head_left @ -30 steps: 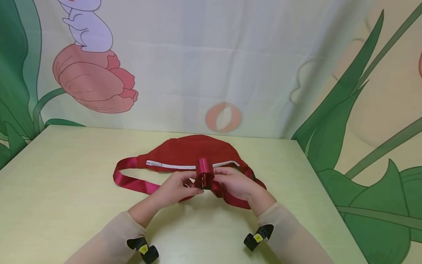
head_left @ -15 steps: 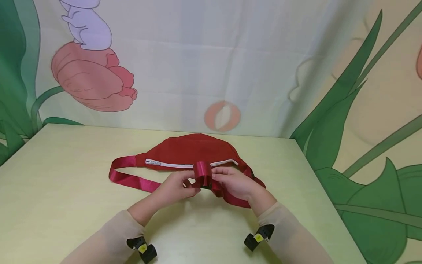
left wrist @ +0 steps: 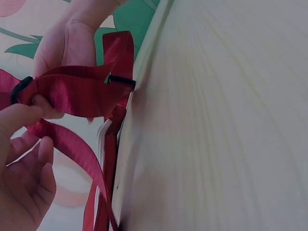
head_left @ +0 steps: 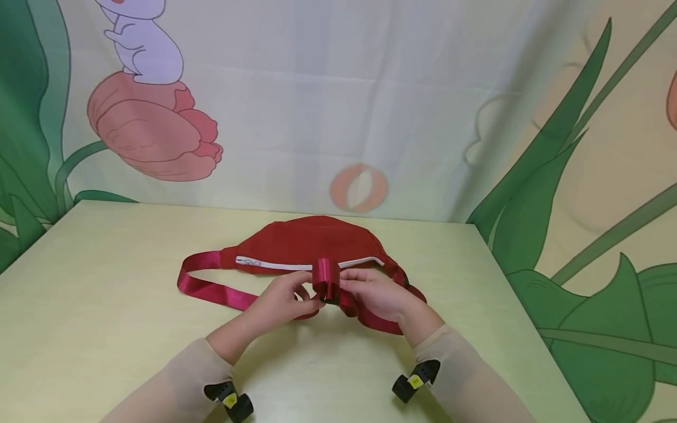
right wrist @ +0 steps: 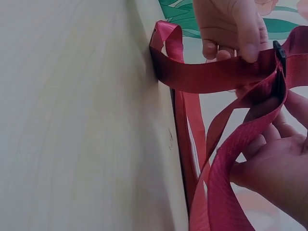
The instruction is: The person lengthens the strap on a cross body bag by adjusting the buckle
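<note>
A red waist bag (head_left: 317, 241) with a white zipper lies on the table, its shiny dark-red strap (head_left: 217, 292) looping toward the person. My left hand (head_left: 277, 302) pinches the strap between thumb and fingers, just left of a raised strap loop (head_left: 326, 276). From the right, my right hand (head_left: 383, 296) grips the strap close beside that loop. A black slide buckle (right wrist: 280, 57) sits on the strap between the hands in the right wrist view. Another black strap fitting (left wrist: 120, 83) shows farther along the strap in the left wrist view, near the bag.
The pale wooden table (head_left: 121, 329) runs back to a printed curtain (head_left: 275, 117) with flowers and leaves. Small black wrist cameras (head_left: 230, 400) are worn on both beige sleeves (head_left: 177, 382).
The raised strap loop between the hands sits slightly lower, and less of its inside shows. Both hands keep their hold in nearly the same place.
</note>
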A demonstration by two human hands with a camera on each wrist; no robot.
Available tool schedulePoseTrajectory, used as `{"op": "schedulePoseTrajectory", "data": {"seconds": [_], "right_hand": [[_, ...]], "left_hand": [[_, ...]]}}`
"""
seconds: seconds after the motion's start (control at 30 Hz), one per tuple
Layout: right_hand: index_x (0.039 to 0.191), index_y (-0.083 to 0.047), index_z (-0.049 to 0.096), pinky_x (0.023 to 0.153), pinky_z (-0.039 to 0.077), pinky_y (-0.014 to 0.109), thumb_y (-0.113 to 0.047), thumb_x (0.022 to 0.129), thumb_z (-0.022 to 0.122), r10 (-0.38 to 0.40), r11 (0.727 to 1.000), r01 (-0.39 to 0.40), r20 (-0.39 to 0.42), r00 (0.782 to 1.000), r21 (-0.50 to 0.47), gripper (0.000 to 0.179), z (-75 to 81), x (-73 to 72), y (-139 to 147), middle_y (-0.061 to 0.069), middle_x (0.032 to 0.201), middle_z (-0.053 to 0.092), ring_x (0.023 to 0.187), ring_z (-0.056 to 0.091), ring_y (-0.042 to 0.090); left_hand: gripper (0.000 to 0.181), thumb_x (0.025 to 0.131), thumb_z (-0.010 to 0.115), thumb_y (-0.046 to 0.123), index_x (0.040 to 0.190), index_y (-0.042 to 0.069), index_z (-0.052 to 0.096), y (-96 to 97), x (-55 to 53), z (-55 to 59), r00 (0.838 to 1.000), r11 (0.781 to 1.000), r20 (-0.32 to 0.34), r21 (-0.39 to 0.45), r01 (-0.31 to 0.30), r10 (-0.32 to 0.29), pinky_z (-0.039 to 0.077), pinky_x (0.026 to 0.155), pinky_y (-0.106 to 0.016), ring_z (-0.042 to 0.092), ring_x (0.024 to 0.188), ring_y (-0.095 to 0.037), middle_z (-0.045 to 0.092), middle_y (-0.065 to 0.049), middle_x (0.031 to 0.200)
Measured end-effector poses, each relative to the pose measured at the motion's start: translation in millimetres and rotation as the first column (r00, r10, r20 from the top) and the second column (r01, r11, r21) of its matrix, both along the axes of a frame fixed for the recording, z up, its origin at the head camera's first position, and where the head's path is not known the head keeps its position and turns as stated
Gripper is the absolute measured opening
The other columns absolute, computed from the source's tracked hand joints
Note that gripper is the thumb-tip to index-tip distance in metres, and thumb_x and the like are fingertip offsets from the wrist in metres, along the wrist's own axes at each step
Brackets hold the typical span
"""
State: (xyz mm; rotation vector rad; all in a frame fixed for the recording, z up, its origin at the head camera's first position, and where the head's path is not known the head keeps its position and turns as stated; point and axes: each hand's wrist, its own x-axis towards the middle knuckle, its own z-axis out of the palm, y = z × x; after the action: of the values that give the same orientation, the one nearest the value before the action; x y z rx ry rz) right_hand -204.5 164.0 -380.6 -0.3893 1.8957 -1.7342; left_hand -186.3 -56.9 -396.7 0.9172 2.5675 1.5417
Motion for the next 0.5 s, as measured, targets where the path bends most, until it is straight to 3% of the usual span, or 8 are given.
{"op": "schedulePoseTrajectory", "data": {"seconds": [0.17, 0.5], "right_hand": [[0.118, 0.002, 0.057, 0.087, 0.042, 0.034, -0.014, 0.096, 0.05, -0.006, 1.0, 0.005, 0.013, 1.0, 0.007, 0.028, -1.0, 0.2, 0, 0.008, 0.108, 0.062, 0.099, 0.055, 0.022], [0.124, 0.004, 0.053, 0.096, 0.038, 0.034, -0.011, 0.097, 0.047, 0.045, 0.998, -0.045, -0.009, 0.999, -0.053, 0.032, 0.5, -3.6, -5, 0.007, 0.114, 0.061, 0.106, 0.053, 0.021]], "left_hand": [[0.032, 0.078, 0.075, 0.009, 0.108, 0.007, 0.065, -1.9, -0.6, -4.4, 1.0, 0.999, -0.008, -0.044, -0.015, 0.014, 0.051, 0.064, -0.026, 0.059, 0.068, -0.01, 0.063, -0.001, 0.097], [0.041, 0.079, 0.074, 0.011, 0.117, 0.009, 0.06, 3.2, 4.6, 6.4, 0.999, 0.995, 0.034, 0.1, 0.001, -0.005, 0.052, 0.065, -0.03, 0.059, 0.074, -0.017, 0.063, -0.004, 0.101]]}}
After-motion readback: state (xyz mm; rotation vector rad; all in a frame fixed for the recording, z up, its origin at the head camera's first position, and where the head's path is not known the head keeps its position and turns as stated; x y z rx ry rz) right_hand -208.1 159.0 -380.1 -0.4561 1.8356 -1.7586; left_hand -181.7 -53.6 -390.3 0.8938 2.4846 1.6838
